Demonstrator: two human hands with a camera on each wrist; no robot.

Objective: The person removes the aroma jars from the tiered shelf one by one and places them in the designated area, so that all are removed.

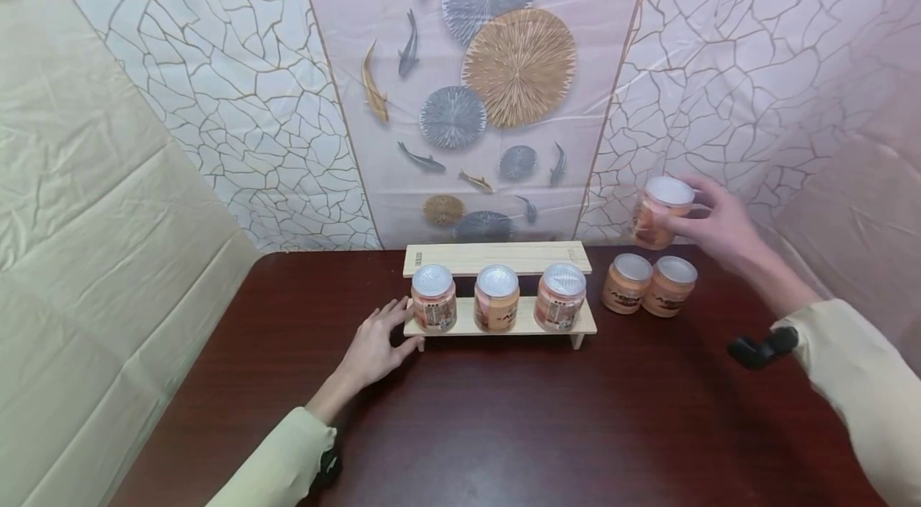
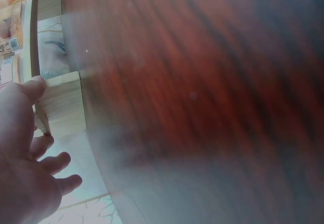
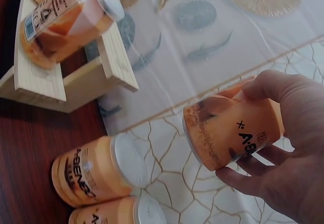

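In the head view my right hand (image 1: 723, 225) holds a jar (image 1: 653, 221) with a silvery lid and orange contents up in the air. The right wrist view shows this jar (image 3: 223, 127) tilted between thumb and fingers. Beneath it, two similar jars (image 1: 627, 285) stand side by side on the table. My left hand (image 1: 370, 347) grips the left end of a two-step wooden stand (image 1: 528, 317), thumb at the front. On its lower step three jars stand in a spaced row: a left jar (image 1: 434, 307), a middle jar (image 1: 496, 307) and a right jar (image 1: 560, 307).
The stand's upper step (image 1: 496, 257) runs behind the row and bears no jar. Everything stands on a dark reddish-brown table (image 1: 468, 427). A patterned cloth backdrop (image 1: 460, 171) rises behind the table, with plain cloth (image 1: 108, 251) at the left side.
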